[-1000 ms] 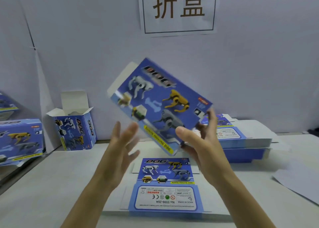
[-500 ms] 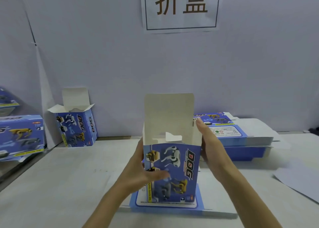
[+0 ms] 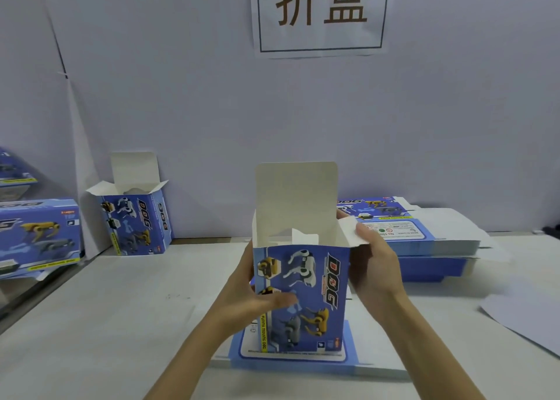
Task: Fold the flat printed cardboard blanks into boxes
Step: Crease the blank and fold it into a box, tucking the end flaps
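An upright blue printed cardboard box [image 3: 303, 293], top open and tall white lid flap raised, stands on a flat blue printed blank [image 3: 291, 361]. The left hand [image 3: 251, 299] grips the box's left side, thumb curled across the printed front; the right hand [image 3: 374, 268] holds its right side, fingers [image 3: 365, 234] pinching the small white top flap. Right of the box lies a stack of flat blanks [image 3: 424, 237].
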